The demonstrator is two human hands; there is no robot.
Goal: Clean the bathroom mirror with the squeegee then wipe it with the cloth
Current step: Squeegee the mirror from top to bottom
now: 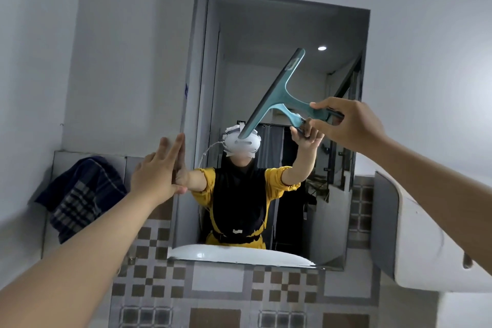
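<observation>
We face the mirror (266,34) on the wall; a checked cloth (80,194) hangs left of it. Our right hand (351,125) grips the teal squeegee (277,93), blade against the glass; our left hand (159,173) presses flat, fingers spread, on the mirror's left edge.

No text, brand, number or sign can be read anywhere in the view; the only candidate is a small pale label near the upper end of the teal squeegee (277,93) blade, and its print is too blurred and small to make out.
</observation>
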